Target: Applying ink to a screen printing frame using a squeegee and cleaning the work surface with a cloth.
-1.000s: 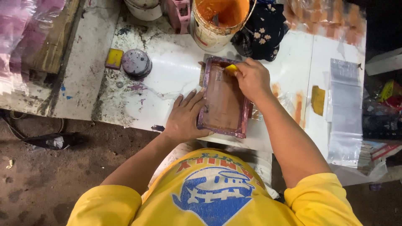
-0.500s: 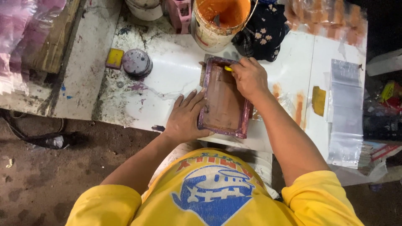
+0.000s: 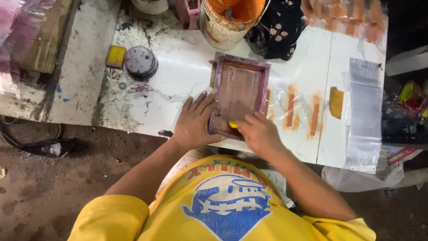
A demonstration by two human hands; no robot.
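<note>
A small purple-framed printing screen [image 3: 240, 91] lies flat on the white table [image 3: 178, 67]. My left hand [image 3: 194, 122] presses flat on the screen's left edge and near corner. My right hand [image 3: 258, 134] is at the near end of the screen, fingers closed on a small yellow squeegee [image 3: 232, 125] that touches the mesh. The mesh is stained orange-brown. Most of the squeegee is hidden under my fingers.
An orange paint bucket [image 3: 232, 18] stands behind the screen beside a dark flowered cloth [image 3: 278, 31]. A round grey lid [image 3: 140, 61] and yellow pad [image 3: 116, 56] lie at left. Clear plastic bags with orange stripes [image 3: 303, 109] and a bag stack [image 3: 363, 111] lie at right.
My right hand has dragged the yellow squeegee from the far end of the screen down to its near end. My left hand has stayed on the frame.
</note>
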